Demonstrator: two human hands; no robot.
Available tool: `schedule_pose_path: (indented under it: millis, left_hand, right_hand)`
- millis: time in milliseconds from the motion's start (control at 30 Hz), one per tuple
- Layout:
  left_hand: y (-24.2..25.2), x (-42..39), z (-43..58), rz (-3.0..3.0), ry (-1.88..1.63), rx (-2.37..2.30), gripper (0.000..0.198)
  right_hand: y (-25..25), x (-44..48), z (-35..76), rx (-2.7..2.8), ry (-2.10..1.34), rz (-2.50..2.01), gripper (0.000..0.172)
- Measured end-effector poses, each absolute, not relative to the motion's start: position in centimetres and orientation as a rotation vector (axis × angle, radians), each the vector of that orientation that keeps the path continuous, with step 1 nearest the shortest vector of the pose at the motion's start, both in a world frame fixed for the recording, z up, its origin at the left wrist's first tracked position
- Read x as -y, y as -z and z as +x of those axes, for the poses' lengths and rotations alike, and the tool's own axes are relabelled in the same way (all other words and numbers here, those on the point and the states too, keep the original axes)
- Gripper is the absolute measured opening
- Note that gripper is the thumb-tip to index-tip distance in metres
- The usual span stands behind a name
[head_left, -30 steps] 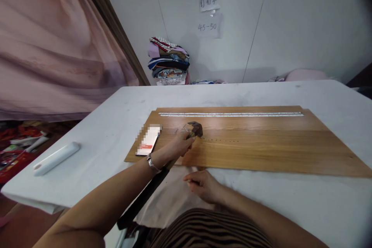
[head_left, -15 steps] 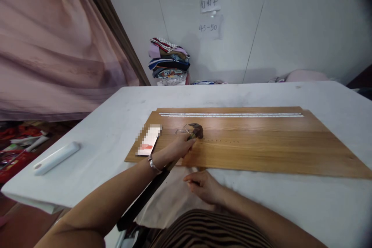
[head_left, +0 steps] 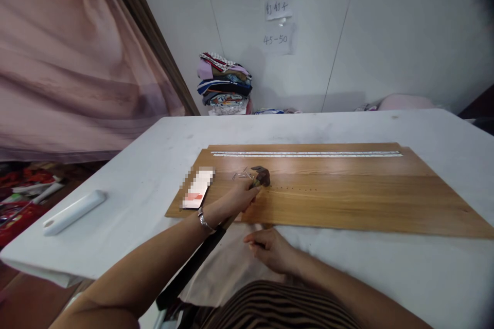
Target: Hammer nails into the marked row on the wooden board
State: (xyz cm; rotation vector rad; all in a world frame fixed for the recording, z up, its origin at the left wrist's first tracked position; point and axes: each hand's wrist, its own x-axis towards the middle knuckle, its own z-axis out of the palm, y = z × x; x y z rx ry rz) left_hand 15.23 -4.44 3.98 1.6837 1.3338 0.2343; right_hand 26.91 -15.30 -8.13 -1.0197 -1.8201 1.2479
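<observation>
Two paper notes on the wall, one of them readable

On the white wall (head_left: 347, 36) behind the table, straight above the far edge of the wooden board (head_left: 347, 200), two small sheets are stuck one under the other. The lower sheet (head_left: 277, 39) carries the handwritten numbers "45-50". The upper sheet (head_left: 278, 8) carries a few handwritten characters that are too small and soft to read with certainty. On the board's left end lies a phone (head_left: 196, 188) whose screen is partly pixelated, with a red patch near its lower end; no writing on it can be read. The pale strip (head_left: 306, 153) along the board's far edge shows no legible marks.
</observation>
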Motion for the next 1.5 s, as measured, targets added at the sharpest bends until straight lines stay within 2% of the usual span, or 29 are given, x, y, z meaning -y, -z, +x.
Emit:
schedule_pose_path:
  millis: [1133, 1500]
  left_hand:
    - [-4.1, 4.3, 15.1, 1.677, -0.252, -1.348, 0.022]
    - [-5.2, 4.2, 15.1, 1.698, -0.256, -1.329, 0.02]
  right_hand:
    - [7.8, 15.3, 27.0, 1.828, -1.254, -1.043, 0.038]
    - [7.7, 15.3, 26.9, 1.82, -1.277, -1.051, 0.034]
